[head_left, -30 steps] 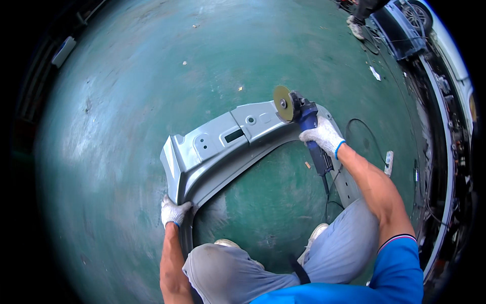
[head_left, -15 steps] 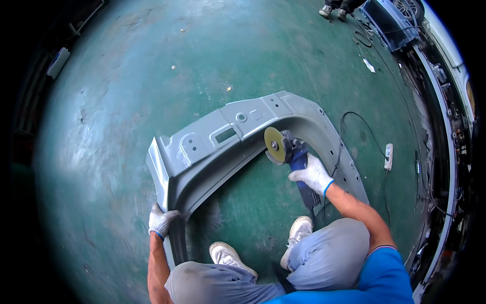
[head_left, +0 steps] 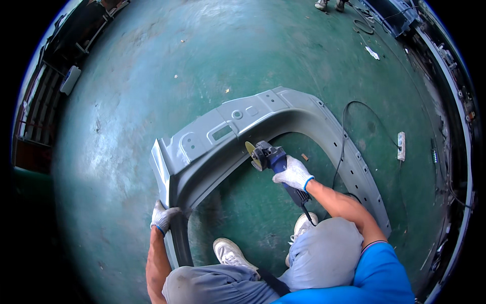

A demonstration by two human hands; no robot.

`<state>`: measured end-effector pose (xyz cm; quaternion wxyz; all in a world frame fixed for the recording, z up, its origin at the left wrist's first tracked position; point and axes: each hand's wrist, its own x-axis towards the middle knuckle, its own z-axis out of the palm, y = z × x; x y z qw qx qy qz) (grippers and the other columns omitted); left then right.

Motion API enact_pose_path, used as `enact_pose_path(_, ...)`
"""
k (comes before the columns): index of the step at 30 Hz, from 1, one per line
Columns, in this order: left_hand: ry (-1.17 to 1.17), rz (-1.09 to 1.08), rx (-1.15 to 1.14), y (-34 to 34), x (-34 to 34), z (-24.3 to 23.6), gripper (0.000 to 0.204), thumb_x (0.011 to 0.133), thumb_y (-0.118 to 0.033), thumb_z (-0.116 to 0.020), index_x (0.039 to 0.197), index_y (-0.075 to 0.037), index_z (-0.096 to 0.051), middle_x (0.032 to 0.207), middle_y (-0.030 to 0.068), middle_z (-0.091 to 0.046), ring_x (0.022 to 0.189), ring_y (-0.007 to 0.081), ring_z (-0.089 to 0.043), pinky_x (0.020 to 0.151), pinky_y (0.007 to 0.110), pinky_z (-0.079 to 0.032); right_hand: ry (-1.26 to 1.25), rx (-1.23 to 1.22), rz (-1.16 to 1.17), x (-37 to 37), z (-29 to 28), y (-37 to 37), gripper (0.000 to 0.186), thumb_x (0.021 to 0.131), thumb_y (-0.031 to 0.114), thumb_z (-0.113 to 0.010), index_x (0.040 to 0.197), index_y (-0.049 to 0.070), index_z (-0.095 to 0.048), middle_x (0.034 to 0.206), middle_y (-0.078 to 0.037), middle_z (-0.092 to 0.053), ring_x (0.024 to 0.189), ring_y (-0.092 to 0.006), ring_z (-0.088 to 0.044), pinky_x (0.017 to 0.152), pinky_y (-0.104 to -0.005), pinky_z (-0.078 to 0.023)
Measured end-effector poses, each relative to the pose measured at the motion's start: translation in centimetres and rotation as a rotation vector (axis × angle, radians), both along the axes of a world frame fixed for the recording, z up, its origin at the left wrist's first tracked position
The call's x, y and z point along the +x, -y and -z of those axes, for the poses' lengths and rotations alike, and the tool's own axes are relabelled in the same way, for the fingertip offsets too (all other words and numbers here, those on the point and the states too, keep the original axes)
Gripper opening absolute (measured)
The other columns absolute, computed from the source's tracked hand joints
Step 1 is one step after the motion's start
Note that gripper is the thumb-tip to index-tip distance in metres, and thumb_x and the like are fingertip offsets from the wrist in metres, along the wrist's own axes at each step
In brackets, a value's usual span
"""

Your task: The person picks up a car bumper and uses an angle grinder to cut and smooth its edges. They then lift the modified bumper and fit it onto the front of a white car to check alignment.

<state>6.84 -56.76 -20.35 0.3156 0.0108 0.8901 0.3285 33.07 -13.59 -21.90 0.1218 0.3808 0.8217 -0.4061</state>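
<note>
A large grey curved metal body panel (head_left: pixel 263 103) lies in an arch on the green floor, with holes, slots and a folded inner channel. My left hand (head_left: pixel 164 216), in a white knit glove, grips the panel's left leg where it bends. My right hand (head_left: pixel 292 174), gloved alike, holds a dark blue angle grinder (head_left: pixel 272 156) by its body. The grinder's yellow disc (head_left: pixel 249 151) is turned edge-up over the panel's inner channel, left of centre; whether it touches the metal I cannot tell. The grinder's black cord runs down beside my right knee.
A looped cable (head_left: pixel 349 106) runs to a white power strip (head_left: pixel 401 146) at the right. Long metal rails (head_left: pixel 445 68) and blue car parts (head_left: pixel 392 15) line the right side. A person's feet (head_left: pixel 329 5) show at the top. A rack (head_left: pixel 33 111) and white object (head_left: pixel 71 80) are at the left.
The grinder in my right hand has moved down and left from over the panel's top right to over its inner curve, its disc turning more edge-on. My left hand stays on the panel.
</note>
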Motion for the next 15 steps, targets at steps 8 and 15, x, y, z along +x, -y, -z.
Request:
enact_pose_path(8,-0.024,0.008,-0.007,-0.9,0.7,-1.2,0.062,0.066,-0.024,-0.088,0.111,0.007,-0.056,0.092,0.0197,-0.071,0.077,0.0276,-0.072,0.07,0.041,-0.059,-0.004,0.002,-0.021,0.7,1.1,-0.4,0.07,0.063,0.037,-0.083,0.117,-0.003,-0.063,0.11,-0.025,-0.07,0.105,-0.0408,-0.069,0.092,-0.0442,-0.055)
enact_pose_path(15,-0.001,-0.019,0.054,0.0,0.4,0.0,0.063,0.066,-0.025,-0.088,0.111,0.007,-0.056,0.094,0.0202,-0.071,0.078,0.0273,-0.072,0.07,0.041,-0.059,0.017,-0.036,-0.021,0.1,1.6,0.2,0.069,0.063,0.037,-0.083,0.116,-0.003,-0.064,0.112,-0.025,-0.071,0.106,-0.0406,-0.069,0.092,-0.044,-0.055)
